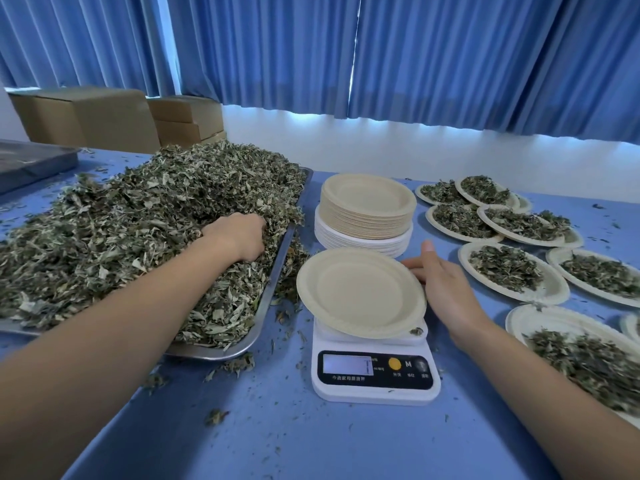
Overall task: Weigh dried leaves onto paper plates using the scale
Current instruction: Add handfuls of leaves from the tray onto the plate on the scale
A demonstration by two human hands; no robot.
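Bearing an "M" key, the scale carries one paper plate.

Bare forearms, left hand, right hand

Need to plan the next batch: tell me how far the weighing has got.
Done: several filled plates lie on the right. In hand: an empty plate sits on the scale, right hand at its rim, left hand in the leaf pile. Left: a big pile and a tall stack of plates.
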